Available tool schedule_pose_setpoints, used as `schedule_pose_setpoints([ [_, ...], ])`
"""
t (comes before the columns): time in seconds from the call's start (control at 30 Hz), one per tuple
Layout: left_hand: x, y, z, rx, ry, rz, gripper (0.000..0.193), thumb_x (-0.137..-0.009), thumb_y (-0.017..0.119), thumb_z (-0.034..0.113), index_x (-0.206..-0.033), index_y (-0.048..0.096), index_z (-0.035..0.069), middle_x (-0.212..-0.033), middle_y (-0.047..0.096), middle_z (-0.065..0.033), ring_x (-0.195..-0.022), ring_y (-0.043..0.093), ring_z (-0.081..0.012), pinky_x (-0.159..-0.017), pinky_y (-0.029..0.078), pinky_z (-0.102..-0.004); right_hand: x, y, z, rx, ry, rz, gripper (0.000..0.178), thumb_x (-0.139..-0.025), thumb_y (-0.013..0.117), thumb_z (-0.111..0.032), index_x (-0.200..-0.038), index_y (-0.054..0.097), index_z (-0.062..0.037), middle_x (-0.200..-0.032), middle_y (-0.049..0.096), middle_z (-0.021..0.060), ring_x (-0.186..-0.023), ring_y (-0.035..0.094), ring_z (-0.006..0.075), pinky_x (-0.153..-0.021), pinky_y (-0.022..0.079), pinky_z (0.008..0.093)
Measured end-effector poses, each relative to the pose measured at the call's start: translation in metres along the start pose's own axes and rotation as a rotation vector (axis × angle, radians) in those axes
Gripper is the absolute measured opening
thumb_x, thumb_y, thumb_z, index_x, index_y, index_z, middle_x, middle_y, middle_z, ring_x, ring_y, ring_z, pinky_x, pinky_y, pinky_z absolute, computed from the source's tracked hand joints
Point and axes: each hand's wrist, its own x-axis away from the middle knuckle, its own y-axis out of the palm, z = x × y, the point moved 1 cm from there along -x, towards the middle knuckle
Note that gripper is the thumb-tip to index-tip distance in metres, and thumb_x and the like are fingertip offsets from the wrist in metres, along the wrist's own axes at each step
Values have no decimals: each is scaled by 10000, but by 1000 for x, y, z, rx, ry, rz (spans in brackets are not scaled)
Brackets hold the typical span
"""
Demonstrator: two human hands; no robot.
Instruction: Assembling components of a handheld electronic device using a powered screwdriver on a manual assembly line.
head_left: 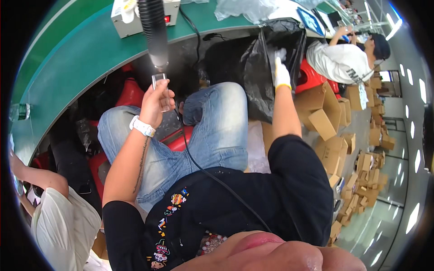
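My bare left hand (156,103) is closed around a clear, box-shaped plastic case (160,82), held upright above my lap. Just over the case hangs the mouth of a black ribbed hose (153,31), apart from it. My right hand (282,76), in a white glove with a yellow cuff, reaches out to the right at a black plastic bag (257,74). At its fingertips shows a small, whitish, translucent piece (281,55), blurred, perhaps crumpled film. The fingers of that hand are partly hidden.
A pale box-shaped machine (129,22) with a red switch stands on the green-edged table (86,58). A clear bottle (20,111) lies at the far left. Cardboard boxes (320,110) crowd the right. Co-workers sit on both sides; one wears a dark cap (381,45). A black cable (208,171) crosses my body.
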Motion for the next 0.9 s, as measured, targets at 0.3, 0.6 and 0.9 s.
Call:
schedule_pose_setpoints([
  [0.3,12,2,8,265,16,32,438,-1047,574,414,-1323,580,74,-1016,666,-45,-970,667,-195,-859,566,-400,105,55,-43,-358,-492,661,290,-1027,635,-250,-1094,714,21,-1096,723,133,-957,669,230,-962,502,320],
  [0.6,21,-15,-1,-358,593,54,487,-962,701,269,-1370,575,34,-1208,682,-94,-1241,610,-263,-997,526,-443,278,177,-111,-1346,564,-1455,486,-1029,585,-458,-1322,570,-70,-1158,648,140,-987,675,293,-911,567,470],
  [0.9,67,-49,13,-716,943,84,771,-857,675,376,-1494,440,10,-1560,459,-185,-1441,445,-331,-1158,361,-457,266,191,-170,-902,-529,-1008,347,-866,755,-112,-1195,651,-82,-1019,701,56,-909,692,188,-838,580,350],
])
